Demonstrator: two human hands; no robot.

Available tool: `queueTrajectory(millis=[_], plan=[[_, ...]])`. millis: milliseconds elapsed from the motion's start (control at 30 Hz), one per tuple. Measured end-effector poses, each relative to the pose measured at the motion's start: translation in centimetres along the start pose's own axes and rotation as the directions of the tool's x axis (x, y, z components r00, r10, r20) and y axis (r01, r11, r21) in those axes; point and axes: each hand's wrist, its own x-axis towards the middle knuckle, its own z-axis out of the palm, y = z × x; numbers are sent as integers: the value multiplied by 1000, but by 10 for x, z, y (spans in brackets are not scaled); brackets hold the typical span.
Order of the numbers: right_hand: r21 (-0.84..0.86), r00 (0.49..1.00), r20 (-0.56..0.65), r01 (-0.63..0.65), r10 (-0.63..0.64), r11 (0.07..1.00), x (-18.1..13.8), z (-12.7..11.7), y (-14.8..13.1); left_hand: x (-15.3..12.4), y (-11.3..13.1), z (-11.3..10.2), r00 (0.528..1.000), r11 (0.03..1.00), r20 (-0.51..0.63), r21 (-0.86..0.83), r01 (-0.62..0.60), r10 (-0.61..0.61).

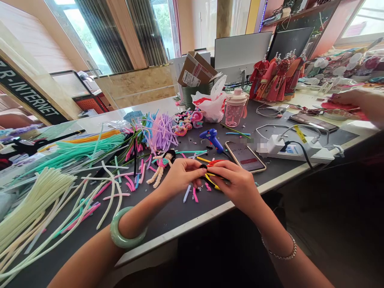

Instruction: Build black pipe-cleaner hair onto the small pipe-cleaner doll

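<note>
My left hand (183, 174) is closed in a pinch on a small black piece of pipe cleaner (203, 166), held above the table near its front edge. My right hand (235, 180) meets it from the other side, thumb and fingers closed on the same black piece. A red strip (216, 162) shows at the right fingers. Beneath them lies a tool with yellow-and-black handles (215, 185), partly covered. Beside the left wrist rests a small pipe cleaner doll (161, 168) with black hair. Behind the hands are a blue glue gun (212, 139) and a phone (246, 157).
Bundles of pale (39, 200), turquoise (87, 146) and purple pipe cleaners (163, 132) cover the left side. A pink cup (236, 108) and a plastic bag (211, 105) stand behind. At right are a power strip (300, 152) and another person's hand (360, 102).
</note>
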Motion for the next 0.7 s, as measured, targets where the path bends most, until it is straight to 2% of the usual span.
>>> queueTrajectory(millis=[133,300,700], plan=[[87,996,-10,-88,90,992,1,-3,0,0,2,-1,1000,1000,-8,-16,16,-16],[78,995,32,-100,98,992,2,-3,1,0,2,-3,999,1000,39,30,6,-7],[-89,990,139,42,-30,995,6,-2,3,2,1,-6,989,996,141,83,27,-39]])
